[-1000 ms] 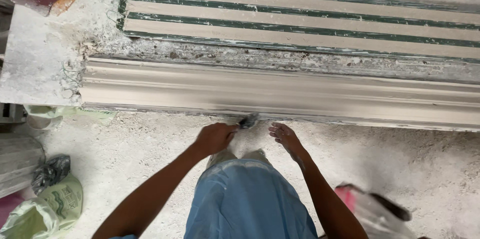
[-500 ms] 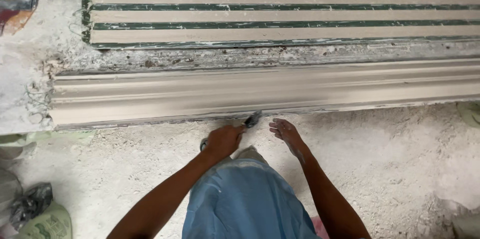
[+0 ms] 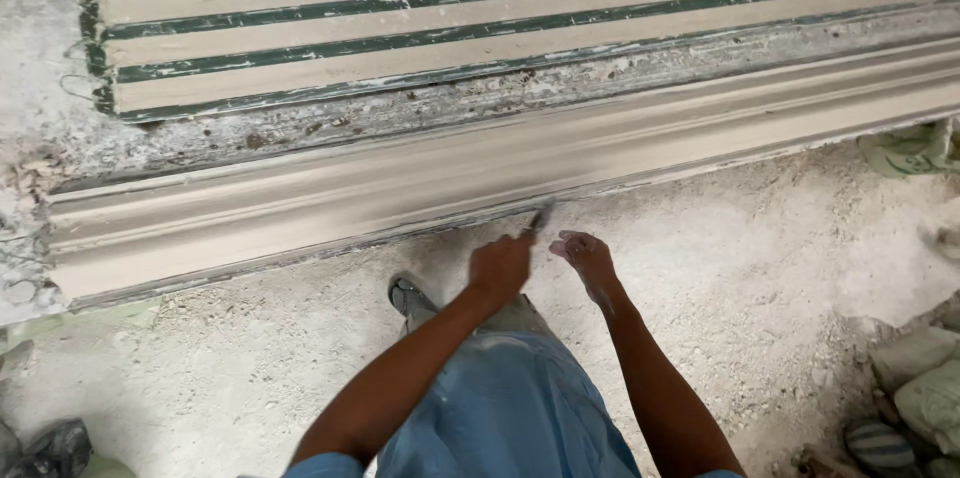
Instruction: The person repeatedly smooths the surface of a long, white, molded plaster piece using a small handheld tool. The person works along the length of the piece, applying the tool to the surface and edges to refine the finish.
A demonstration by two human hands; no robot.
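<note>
Nearest: person's lap in blue cloth point(image 3: 505, 418), crouched low on a dusty floor point(image 3: 250, 378). One sandal point(image 3: 405, 295) pokes out just left of the knee, so the body sits square to the work and both arms reach forward.

Left hand point(image 3: 500, 266): grip closed in a fist around a small dark tool point(image 3: 538, 218). Looks like a scraper or narrow blade; too blurred to say which. Tip points up-right and touches, or nearly touches, the lower front edge of the long plaster moulding point(image 3: 400, 188). The fist hold suits pressing along an edge, my read.

Right hand point(image 3: 585, 256): grip open, fingers loosely spread, holding nothing. It hovers just beside the tool hand, close to the floor below the moulding edge. Probably there to steady or to feel the edge; can't confirm contact.

The moulding lies flat on the floor, running left to right across the whole view, stepped profile facing up. Its lying low explains the crouch.

Behind it, touching or just beside: a strip of rough crumbled plaster, then a flat ribbed panel point(image 3: 450, 28), pale strips alternating with green ones, same orientation as the moulding.

Edges: sacks point(image 3: 925, 388) at lower right, a greenish bag point(image 3: 905, 148) at right near the moulding's end, crumpled dark stuff point(image 3: 45, 448) at lower left. All well apart from the hands.
</note>
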